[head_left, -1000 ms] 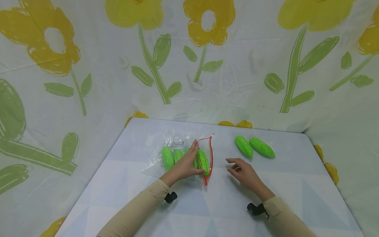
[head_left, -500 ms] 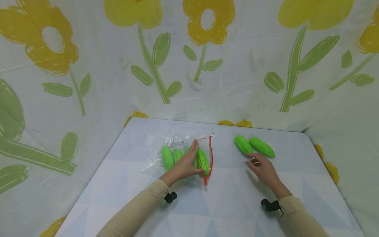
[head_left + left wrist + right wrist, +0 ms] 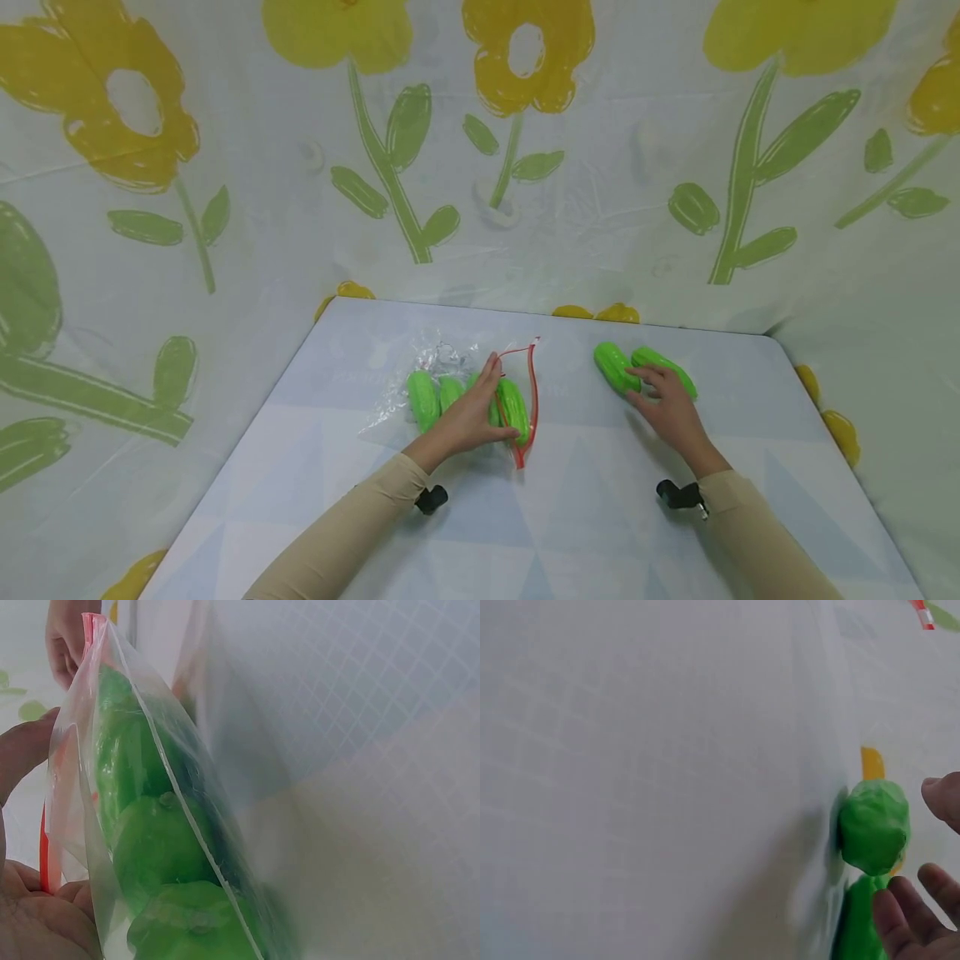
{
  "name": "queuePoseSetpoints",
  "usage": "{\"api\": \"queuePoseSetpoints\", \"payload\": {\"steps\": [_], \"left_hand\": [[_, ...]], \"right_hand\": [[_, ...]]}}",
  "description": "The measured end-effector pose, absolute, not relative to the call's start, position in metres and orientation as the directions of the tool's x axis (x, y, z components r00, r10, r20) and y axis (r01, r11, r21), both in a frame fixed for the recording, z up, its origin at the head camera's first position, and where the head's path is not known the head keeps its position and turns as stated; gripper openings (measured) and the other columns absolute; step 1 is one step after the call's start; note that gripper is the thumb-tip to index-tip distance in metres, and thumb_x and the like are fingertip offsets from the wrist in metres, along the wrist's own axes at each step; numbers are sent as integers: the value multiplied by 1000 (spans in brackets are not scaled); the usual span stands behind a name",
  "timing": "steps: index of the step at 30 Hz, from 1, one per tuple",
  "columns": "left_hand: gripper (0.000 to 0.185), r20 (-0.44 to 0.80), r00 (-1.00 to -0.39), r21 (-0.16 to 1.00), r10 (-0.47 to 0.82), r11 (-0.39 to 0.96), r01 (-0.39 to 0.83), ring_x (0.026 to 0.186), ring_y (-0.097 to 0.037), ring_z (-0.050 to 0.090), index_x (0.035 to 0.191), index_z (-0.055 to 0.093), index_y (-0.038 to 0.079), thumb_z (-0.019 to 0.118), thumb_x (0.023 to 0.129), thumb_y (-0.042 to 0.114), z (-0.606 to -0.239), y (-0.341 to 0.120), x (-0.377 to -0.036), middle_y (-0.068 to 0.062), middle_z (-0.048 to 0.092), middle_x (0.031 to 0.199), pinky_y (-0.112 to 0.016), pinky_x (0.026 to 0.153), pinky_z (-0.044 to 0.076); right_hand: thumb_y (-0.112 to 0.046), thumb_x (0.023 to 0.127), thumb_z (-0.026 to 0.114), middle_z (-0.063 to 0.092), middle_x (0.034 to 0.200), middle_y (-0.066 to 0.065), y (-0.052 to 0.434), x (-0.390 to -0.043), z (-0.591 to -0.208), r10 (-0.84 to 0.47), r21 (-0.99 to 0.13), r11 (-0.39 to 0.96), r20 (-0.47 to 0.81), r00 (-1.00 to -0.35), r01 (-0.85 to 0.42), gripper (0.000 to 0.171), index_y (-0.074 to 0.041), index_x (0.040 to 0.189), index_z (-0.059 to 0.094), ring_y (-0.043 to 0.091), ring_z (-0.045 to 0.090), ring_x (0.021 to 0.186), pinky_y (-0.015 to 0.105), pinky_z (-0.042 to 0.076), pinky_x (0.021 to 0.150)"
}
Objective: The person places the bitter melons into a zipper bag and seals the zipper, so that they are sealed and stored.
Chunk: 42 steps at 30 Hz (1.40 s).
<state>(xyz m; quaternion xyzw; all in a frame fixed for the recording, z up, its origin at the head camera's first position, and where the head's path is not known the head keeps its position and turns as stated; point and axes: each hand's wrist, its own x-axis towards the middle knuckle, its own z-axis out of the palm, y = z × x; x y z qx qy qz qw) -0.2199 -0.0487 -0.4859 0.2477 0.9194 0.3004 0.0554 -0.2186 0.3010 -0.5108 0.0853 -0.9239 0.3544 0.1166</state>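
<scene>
A clear zip bag (image 3: 533,392) with a red zip edge lies left of centre in the head view. Several plump, ridged, cucumber-shaped green vegetables (image 3: 161,847) are inside it, partly covered by my left hand (image 3: 467,415). That hand holds the bag's mouth apart, thumb and fingers spread along the zip edge. My right hand (image 3: 670,412) is at two loose green vegetables, the left one (image 3: 615,367) and the right one (image 3: 662,360). In the right wrist view its thumb (image 3: 945,799) and fingers (image 3: 911,915) stand spread about the nearer vegetable's end, with a gap at the thumb.
The pale table (image 3: 585,508) has light blue triangles. Behind it and at both sides hangs a white cloth (image 3: 600,217) with yellow flowers and green leaves. A black wrist camera (image 3: 431,499) sits under the left wrist, another camera (image 3: 678,493) under the right.
My right hand has moved right from the middle of the table, then a little farther back to the two loose vegetables. The left hand and the bag have stayed in place.
</scene>
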Motion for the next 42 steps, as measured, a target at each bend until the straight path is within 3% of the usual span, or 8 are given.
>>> {"api": "queuePoseSetpoints", "payload": {"steps": [9, 16, 25, 28, 33, 42], "left_hand": [[118, 39, -869, 582, 494, 695, 421, 138, -23, 24, 150, 0, 9, 76, 69, 50, -484, -48, -220, 0, -10, 156, -37, 102, 38], [118, 37, -868, 583, 495, 695, 421, 138, -22, 22, 150, -1, 10, 76, 70, 50, -485, -47, -220, 5, -13, 155, -37, 104, 36], [119, 30, -869, 589, 494, 693, 415, 139, -21, 22, 150, -2, 12, 77, 69, 49, -485, -46, -218, 6, -13, 155, -37, 103, 37], [119, 33, -870, 588, 492, 694, 415, 139, -22, 21, 150, -2, 11, 77, 69, 50, -485, -46, -219, 5, -13, 155, -37, 103, 37], [119, 35, -868, 583, 495, 696, 420, 139, -22, 22, 150, -1, 11, 77, 69, 49, -485, -47, -219, 1, -11, 156, -37, 102, 38], [119, 21, -877, 597, 481, 698, 397, 138, -21, 22, 150, -4, 14, 78, 69, 47, -483, -48, -219, 7, -14, 155, -36, 101, 39]], "right_hand": [[-18, 88, 65, 35, 140, 22, 299, -235, -515, -64, -610, 775, 185, -981, -166, 46, -11, 132, 52, 40, 43, 119, 51, 46, 89], [-23, 89, 62, 33, 142, 24, 297, -243, -518, -49, -564, 818, 125, -991, -111, 52, -14, 138, 46, 44, 29, 130, 59, 25, 103], [-27, 90, 61, 35, 142, 23, 294, -241, -515, -24, -584, 809, 73, -997, -62, 52, -14, 138, 45, 42, 30, 130, 58, 27, 102], [-29, 90, 61, 36, 142, 22, 294, -239, -516, -33, -597, 800, 71, -997, -69, 52, -14, 137, 46, 40, 36, 125, 56, 33, 98], [-30, 87, 65, 48, 130, 18, 291, -228, -519, -56, -591, 801, 92, -994, -100, 49, -16, 132, 51, 30, 50, 101, 45, 46, 81], [-32, 84, 68, 56, 104, 8, 276, -198, -517, -104, -555, 822, 74, -992, -127, 49, -18, 129, 53, 22, 55, 86, 35, 49, 68]]}}
